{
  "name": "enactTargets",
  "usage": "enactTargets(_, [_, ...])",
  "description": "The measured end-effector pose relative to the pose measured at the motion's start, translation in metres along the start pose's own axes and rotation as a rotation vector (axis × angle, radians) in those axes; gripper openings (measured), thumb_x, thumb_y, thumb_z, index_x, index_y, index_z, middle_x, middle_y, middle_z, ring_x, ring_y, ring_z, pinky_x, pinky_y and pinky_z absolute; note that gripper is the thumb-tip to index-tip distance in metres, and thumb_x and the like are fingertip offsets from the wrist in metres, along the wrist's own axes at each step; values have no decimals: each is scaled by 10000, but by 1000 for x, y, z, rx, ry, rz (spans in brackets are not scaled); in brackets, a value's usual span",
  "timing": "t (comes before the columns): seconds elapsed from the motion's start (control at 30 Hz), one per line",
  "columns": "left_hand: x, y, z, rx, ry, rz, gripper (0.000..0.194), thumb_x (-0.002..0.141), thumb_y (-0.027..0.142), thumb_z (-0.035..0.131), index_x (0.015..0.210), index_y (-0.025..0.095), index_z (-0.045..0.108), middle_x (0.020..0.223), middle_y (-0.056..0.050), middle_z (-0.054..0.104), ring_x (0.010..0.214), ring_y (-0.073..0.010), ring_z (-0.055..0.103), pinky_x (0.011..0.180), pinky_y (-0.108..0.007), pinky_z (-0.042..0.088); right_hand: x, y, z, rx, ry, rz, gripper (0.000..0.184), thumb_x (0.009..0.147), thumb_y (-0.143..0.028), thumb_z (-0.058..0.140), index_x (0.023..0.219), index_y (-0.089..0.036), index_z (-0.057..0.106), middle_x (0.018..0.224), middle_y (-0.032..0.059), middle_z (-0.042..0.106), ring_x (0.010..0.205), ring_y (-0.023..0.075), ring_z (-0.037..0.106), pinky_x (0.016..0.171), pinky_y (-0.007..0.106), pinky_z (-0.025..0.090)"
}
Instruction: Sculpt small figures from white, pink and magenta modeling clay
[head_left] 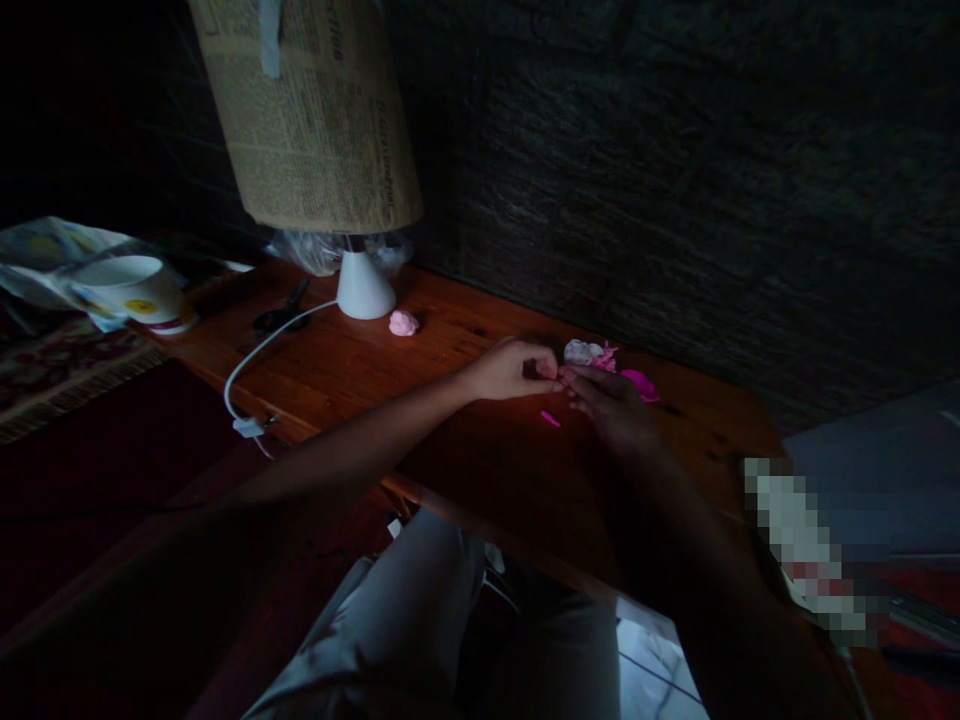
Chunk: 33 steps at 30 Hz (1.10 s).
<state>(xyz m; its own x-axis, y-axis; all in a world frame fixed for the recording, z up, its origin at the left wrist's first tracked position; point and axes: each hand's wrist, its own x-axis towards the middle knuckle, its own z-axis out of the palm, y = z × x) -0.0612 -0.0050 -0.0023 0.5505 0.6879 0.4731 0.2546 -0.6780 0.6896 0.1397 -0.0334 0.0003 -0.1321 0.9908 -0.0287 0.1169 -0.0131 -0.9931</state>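
Meeting at their fingertips over the wooden table (480, 455), the left hand (514, 372) and right hand (616, 410) formed one small grip; whether anything was pinched between them, I could not tell. Nearer the person than the grip lay a magenta sliver (550, 418). Just beyond the grip sat a whitish lump (579, 352) and a ragged pink piece (606, 358); to its right, beside the right hand, was a bright pink piece (640, 385). Well left of the grip, a pale pink lump (403, 323) rested near the white lamp base (365, 288). Above that, the lampshade (322, 130) bore newspaper-like print: one sideways word seemed to end in "ction", the rest too dim to read. Farther left, a white cup (124, 280) carried a yellow emblem, too blurred to make out.
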Motion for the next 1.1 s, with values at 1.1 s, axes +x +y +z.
enactTargets(1.1, [3,0,14,-180,218,-144,143,844,265,723,927,154,759,871,-52,779,765,-135,698,705,-250,532,-2,-2,9,267,-48,166,336,676,-504,797,883,-257,701,992,22,755,808,155,645,668,268,479])
